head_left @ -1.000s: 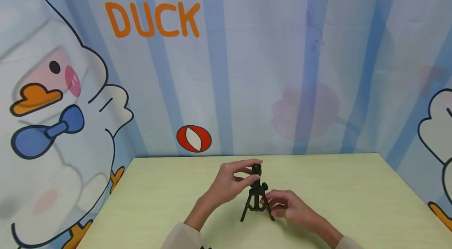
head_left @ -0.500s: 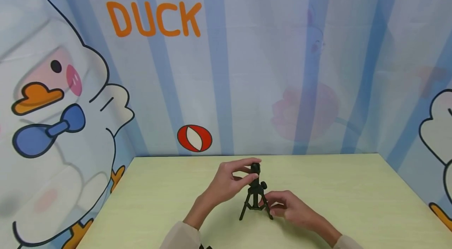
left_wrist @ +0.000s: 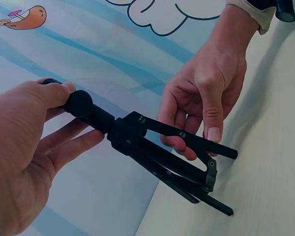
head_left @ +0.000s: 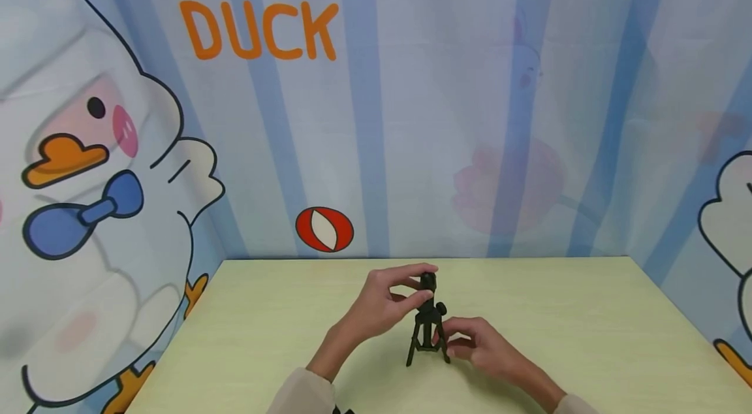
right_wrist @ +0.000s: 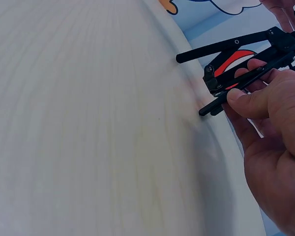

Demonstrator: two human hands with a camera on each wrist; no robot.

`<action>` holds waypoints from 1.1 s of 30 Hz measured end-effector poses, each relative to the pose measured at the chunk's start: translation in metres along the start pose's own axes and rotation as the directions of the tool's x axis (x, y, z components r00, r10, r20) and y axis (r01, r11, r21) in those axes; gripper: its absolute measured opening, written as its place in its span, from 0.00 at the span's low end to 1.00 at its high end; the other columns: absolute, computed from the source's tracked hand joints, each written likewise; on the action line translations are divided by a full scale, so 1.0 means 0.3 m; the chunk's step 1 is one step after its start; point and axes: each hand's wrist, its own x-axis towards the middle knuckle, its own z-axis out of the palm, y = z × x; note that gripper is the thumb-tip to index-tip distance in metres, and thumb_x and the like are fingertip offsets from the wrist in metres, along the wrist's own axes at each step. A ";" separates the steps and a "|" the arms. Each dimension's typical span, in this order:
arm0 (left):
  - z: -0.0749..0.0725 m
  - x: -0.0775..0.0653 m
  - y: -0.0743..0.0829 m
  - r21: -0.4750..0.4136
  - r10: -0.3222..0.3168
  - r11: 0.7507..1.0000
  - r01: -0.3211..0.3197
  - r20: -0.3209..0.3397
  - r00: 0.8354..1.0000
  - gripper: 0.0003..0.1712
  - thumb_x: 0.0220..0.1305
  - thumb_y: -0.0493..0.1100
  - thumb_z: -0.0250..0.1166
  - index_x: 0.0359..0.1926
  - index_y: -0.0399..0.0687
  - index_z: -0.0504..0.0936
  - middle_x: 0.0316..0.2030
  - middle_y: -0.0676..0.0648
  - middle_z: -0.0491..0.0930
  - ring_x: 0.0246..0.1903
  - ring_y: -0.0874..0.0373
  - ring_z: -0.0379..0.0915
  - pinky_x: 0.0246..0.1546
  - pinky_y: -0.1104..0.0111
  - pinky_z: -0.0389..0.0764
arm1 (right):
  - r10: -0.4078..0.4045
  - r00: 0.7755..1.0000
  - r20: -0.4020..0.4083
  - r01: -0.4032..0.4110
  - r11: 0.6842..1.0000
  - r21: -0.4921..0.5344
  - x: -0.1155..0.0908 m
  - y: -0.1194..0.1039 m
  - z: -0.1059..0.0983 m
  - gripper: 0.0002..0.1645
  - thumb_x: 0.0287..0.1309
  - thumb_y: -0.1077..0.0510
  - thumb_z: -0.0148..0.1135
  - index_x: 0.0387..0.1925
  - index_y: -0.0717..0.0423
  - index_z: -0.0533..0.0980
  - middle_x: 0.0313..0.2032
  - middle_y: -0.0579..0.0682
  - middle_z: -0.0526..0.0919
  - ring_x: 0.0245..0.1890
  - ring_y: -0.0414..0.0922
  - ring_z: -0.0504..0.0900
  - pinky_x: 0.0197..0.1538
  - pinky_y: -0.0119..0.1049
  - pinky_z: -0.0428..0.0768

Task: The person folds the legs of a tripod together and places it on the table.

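A small black tripod [head_left: 427,326] stands upright between my hands, its legs partly spread. My left hand [head_left: 378,306] grips its head, thumb on the near side and index finger over the top. In the left wrist view the round black head [left_wrist: 79,103] shows in that grip. My right hand [head_left: 478,345] pinches one leg at the lower right. The right wrist view shows the thumb lying along that leg [right_wrist: 246,81], with fingers behind it. Hinged braces [left_wrist: 211,174] join the legs to the centre post.
The pale yellow table [head_left: 282,309] extends around the hands. Behind it hangs a blue-striped cloth backdrop [head_left: 411,107] with a printed duck [head_left: 117,257] at left and a red ball print [head_left: 324,229].
The tripod's legs have drawn closer together, the right one moving in with my right hand's fingers on it. My left hand stays on the head.
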 end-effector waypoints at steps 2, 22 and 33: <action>0.001 0.000 0.002 0.001 0.000 1.000 0.000 0.002 1.000 0.21 0.72 0.43 0.69 0.65 0.56 0.83 0.57 0.51 0.85 0.49 0.58 0.85 0.42 0.69 0.87 | -0.010 1.000 -0.009 0.010 1.000 0.002 0.002 0.002 0.003 0.14 0.64 0.77 0.60 0.50 0.70 0.80 0.47 0.72 0.81 0.49 0.48 0.84 0.55 0.43 0.85; 0.025 -0.009 0.014 -0.009 0.052 0.999 -0.052 -0.019 0.998 0.22 0.71 0.40 0.69 0.64 0.56 0.83 0.57 0.53 0.83 0.46 0.61 0.85 0.40 0.68 0.88 | -0.050 0.997 -0.051 0.050 0.999 -0.006 -0.004 0.010 0.013 0.12 0.61 0.77 0.63 0.47 0.71 0.81 0.44 0.71 0.83 0.47 0.47 0.85 0.53 0.44 0.86; 0.046 -0.013 0.013 0.055 0.134 0.990 -0.129 -0.116 0.984 0.19 0.70 0.40 0.71 0.60 0.52 0.86 0.48 0.50 0.80 0.45 0.56 0.82 0.40 0.70 0.88 | -0.056 0.998 -0.028 0.057 0.998 0.033 -0.001 -0.001 0.019 0.13 0.63 0.73 0.65 0.50 0.70 0.82 0.45 0.68 0.85 0.45 0.44 0.86 0.52 0.44 0.87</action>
